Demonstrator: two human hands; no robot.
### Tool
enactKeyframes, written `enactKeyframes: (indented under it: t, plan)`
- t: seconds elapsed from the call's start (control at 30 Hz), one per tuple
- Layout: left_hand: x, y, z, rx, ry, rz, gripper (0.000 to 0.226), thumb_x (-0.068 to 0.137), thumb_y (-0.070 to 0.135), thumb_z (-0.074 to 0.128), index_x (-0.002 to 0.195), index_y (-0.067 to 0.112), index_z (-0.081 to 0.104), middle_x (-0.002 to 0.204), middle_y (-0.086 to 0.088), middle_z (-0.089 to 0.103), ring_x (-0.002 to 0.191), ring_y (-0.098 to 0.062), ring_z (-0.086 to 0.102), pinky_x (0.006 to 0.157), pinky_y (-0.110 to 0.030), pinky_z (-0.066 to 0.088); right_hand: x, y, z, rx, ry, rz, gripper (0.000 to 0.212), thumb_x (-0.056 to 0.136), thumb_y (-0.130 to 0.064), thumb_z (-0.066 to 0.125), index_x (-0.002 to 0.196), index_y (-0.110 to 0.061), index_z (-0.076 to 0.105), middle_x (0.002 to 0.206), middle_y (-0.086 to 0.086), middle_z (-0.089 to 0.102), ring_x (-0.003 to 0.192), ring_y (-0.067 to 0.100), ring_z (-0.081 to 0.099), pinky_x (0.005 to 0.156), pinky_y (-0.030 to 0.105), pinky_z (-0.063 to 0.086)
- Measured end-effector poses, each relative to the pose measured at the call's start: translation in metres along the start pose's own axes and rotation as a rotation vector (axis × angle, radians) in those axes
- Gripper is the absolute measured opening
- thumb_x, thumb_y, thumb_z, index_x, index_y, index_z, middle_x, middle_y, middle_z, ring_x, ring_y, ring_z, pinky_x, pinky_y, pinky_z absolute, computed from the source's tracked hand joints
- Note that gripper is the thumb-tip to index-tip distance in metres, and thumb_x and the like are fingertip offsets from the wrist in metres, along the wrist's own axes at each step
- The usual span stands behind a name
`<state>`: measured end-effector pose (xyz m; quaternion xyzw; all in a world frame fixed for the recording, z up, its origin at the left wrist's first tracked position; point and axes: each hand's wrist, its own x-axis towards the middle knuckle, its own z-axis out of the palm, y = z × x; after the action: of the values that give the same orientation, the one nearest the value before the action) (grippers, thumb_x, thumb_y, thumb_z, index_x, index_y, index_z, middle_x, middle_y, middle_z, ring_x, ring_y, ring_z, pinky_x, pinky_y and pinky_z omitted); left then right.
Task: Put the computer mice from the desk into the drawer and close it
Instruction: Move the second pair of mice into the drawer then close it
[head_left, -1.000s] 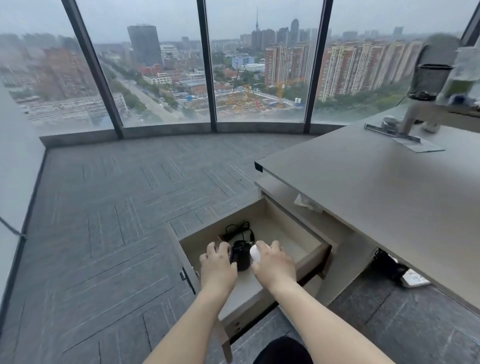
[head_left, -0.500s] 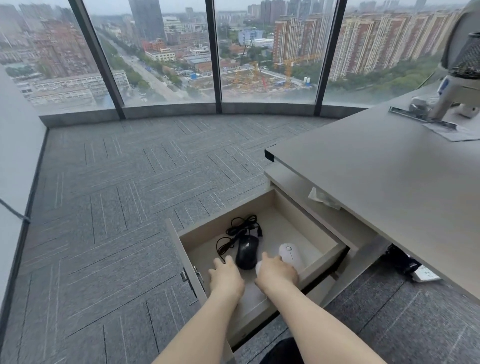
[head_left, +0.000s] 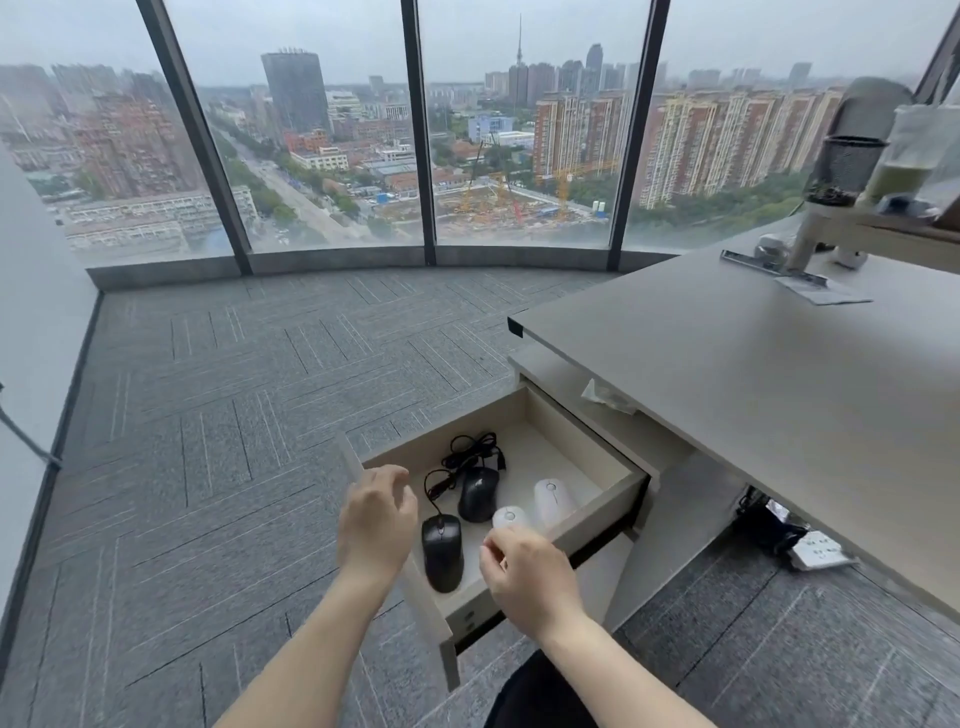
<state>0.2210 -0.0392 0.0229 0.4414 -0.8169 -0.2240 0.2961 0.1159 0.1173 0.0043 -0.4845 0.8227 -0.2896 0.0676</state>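
Note:
The beige drawer under the desk stands pulled out. Inside lie several mice: a black wired mouse nearest me, a second black mouse with its coiled cable behind it, a small white mouse and a larger white mouse to the right. My left hand hovers over the drawer's left front corner, fingers apart and holding nothing. My right hand hangs above the drawer's front edge, fingers loosely curled, empty, partly hiding the small white mouse.
The grey desk top stretches to the right, with a monitor arm base, a mesh pen cup and a jar at its far end. A power strip and cables lie on the carpet under it. Floor-to-ceiling windows stand ahead.
Both hands have lifted out of the drawer and drawn back toward me. The mice they were setting down now lie uncovered in the drawer.

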Motion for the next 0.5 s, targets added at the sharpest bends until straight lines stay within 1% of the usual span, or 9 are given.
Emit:
enactKeyframes:
  t: [0.1, 0.13, 0.2, 0.3, 0.37, 0.4, 0.43, 0.5]
  plan:
    - [-0.02, -0.015, -0.017, -0.171, -0.014, -0.219, 0.029, 0.094, 0.02, 0.048, 0.119, 0.01, 0.059, 0.119, -0.009, 0.061, 0.105, -0.022, 0.057, 0.081, -0.031, 0.042, -0.03, -0.018, 0.006, 0.057, -0.051, 0.002, 0.036, 0.093, -0.049, 0.042, 0.081, -0.02, 0.059, 0.083, -0.006, 0.062, 0.076, 0.01, 0.054, 0.058, 0.021, 0.036]
    - [-0.027, -0.02, -0.019, -0.223, -0.04, -0.294, 0.03, 0.094, 0.022, 0.048, 0.12, 0.011, 0.057, 0.121, -0.009, 0.061, 0.103, -0.021, 0.057, 0.081, -0.032, 0.044, -0.037, -0.022, 0.009, 0.071, -0.068, 0.007, 0.038, 0.091, -0.055, 0.042, 0.083, -0.022, 0.059, 0.084, -0.008, 0.063, 0.078, 0.009, 0.055, 0.06, 0.021, 0.039]
    - [-0.042, -0.029, -0.021, -0.3, -0.077, -0.403, 0.033, 0.093, 0.027, 0.049, 0.122, 0.012, 0.056, 0.12, -0.008, 0.062, 0.101, -0.02, 0.057, 0.083, -0.035, 0.047, -0.049, -0.031, 0.014, 0.076, -0.112, 0.019, 0.044, 0.087, -0.065, 0.041, 0.087, -0.024, 0.059, 0.088, -0.009, 0.063, 0.083, 0.01, 0.057, 0.067, 0.026, 0.044]
    - [-0.06, -0.033, -0.022, -0.41, -0.126, -0.489, 0.039, 0.093, 0.027, 0.048, 0.128, 0.011, 0.054, 0.122, -0.006, 0.062, 0.105, -0.02, 0.054, 0.09, -0.036, 0.045, -0.064, -0.041, 0.022, 0.034, -0.156, 0.034, 0.053, 0.081, -0.074, 0.042, 0.096, -0.026, 0.057, 0.096, -0.009, 0.063, 0.087, 0.011, 0.057, 0.069, 0.03, 0.043]
    - [-0.068, -0.031, -0.019, -0.523, -0.174, -0.539, 0.04, 0.094, 0.022, 0.045, 0.13, 0.008, 0.054, 0.121, -0.006, 0.06, 0.11, -0.022, 0.053, 0.096, -0.037, 0.043, -0.069, -0.045, 0.027, -0.007, -0.142, 0.047, 0.049, 0.083, -0.071, 0.045, 0.098, -0.026, 0.054, 0.099, -0.008, 0.064, 0.086, 0.012, 0.057, 0.068, 0.029, 0.044]
    - [-0.07, -0.028, -0.017, -0.578, -0.203, -0.569, 0.04, 0.093, 0.021, 0.044, 0.129, 0.008, 0.056, 0.121, -0.006, 0.061, 0.112, -0.024, 0.054, 0.1, -0.04, 0.043, -0.069, -0.046, 0.029, -0.022, -0.127, 0.059, 0.044, 0.084, -0.067, 0.047, 0.097, -0.026, 0.053, 0.1, -0.007, 0.064, 0.088, 0.014, 0.059, 0.07, 0.031, 0.048]
    - [-0.071, -0.027, -0.015, -0.637, -0.224, -0.601, 0.037, 0.092, 0.021, 0.043, 0.123, 0.008, 0.06, 0.119, -0.007, 0.063, 0.113, -0.027, 0.056, 0.101, -0.043, 0.044, -0.068, -0.046, 0.031, -0.038, -0.116, 0.074, 0.039, 0.086, -0.063, 0.049, 0.097, -0.025, 0.054, 0.1, -0.006, 0.064, 0.09, 0.015, 0.061, 0.073, 0.033, 0.051]
    - [-0.072, -0.024, -0.01, -0.778, -0.239, -0.673, 0.028, 0.091, 0.017, 0.043, 0.098, 0.011, 0.069, 0.108, -0.009, 0.068, 0.108, -0.028, 0.061, 0.097, -0.041, 0.045, -0.066, -0.046, 0.034, -0.052, -0.102, 0.099, 0.032, 0.088, -0.055, 0.052, 0.097, -0.025, 0.055, 0.101, -0.006, 0.064, 0.092, 0.017, 0.062, 0.078, 0.035, 0.053]
